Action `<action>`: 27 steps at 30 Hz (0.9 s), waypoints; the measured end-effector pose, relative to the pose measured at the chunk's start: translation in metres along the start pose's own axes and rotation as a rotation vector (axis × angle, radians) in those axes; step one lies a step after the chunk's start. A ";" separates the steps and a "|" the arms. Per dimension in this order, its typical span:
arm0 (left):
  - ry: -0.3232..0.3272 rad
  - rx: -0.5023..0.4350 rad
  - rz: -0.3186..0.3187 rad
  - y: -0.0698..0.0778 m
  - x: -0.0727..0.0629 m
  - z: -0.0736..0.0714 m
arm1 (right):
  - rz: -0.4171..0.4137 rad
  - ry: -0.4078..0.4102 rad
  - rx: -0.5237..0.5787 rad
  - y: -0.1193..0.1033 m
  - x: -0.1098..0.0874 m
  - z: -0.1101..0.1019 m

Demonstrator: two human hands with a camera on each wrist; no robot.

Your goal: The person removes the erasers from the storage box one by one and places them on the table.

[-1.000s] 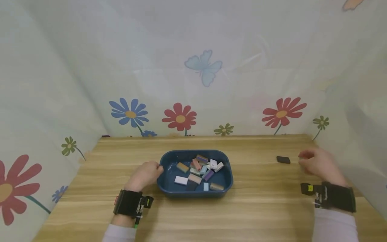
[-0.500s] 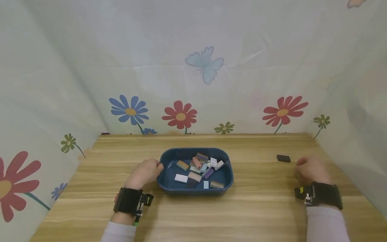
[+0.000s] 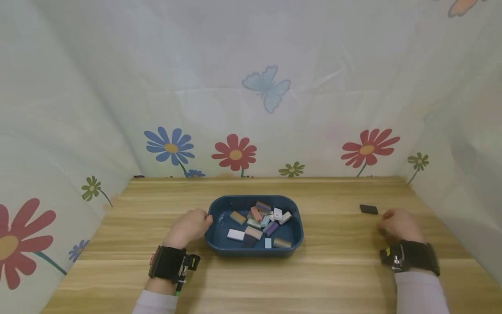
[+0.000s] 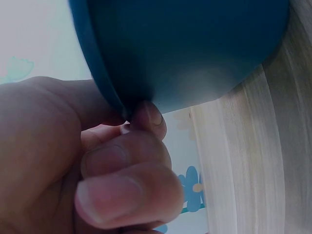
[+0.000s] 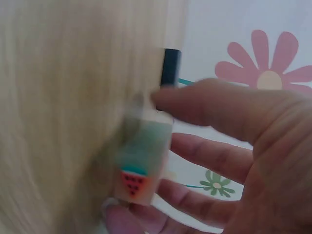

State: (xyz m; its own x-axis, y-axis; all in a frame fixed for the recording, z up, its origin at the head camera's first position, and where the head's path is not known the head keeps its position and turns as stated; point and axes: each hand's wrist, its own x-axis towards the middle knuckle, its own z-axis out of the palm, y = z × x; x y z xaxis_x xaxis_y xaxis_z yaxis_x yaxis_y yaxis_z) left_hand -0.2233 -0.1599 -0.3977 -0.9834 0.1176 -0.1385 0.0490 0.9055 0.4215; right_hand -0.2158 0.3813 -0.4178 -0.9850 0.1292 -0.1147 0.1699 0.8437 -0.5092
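A dark blue oval tray (image 3: 218,247) stands in the middle of the table in the head view, with several small erasers (image 3: 236,234) in mixed colours inside. My left hand (image 3: 190,226) grips its left rim; in the left wrist view, curled fingers (image 4: 129,190) press against the tray's outer wall (image 4: 185,53). On the right, my right hand (image 3: 401,226) holds a small pale green and pinkish eraser (image 5: 146,141) with a watermelon print between thumb and fingers, blurred in the right wrist view and hidden in the head view. A black eraser (image 3: 368,209) lies just beyond that hand.
Wood-grain tabletop (image 3: 329,279) spreads around the tray. A pale sheet with printed flowers and butterflies (image 3: 313,117) hangs along the back and both sides. A tiny dark object (image 3: 139,176) sits at the table's far left corner.
My right hand has shifted left and a little nearer, its fingers drawing in closer. The left hand and the tray have stayed put, and the black eraser lies unmoved.
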 end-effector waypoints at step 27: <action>0.045 0.043 0.038 0.002 -0.002 0.000 | -0.110 0.292 -0.061 -0.047 -0.017 -0.020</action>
State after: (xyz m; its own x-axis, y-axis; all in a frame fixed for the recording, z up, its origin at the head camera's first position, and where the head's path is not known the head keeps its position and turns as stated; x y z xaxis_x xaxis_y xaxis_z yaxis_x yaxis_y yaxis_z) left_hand -0.2215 -0.1585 -0.3971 -0.9875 0.1345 -0.0820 0.0930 0.9177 0.3862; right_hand -0.2080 0.3505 -0.3749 -0.9660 0.1725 0.1926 0.0688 0.8895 -0.4518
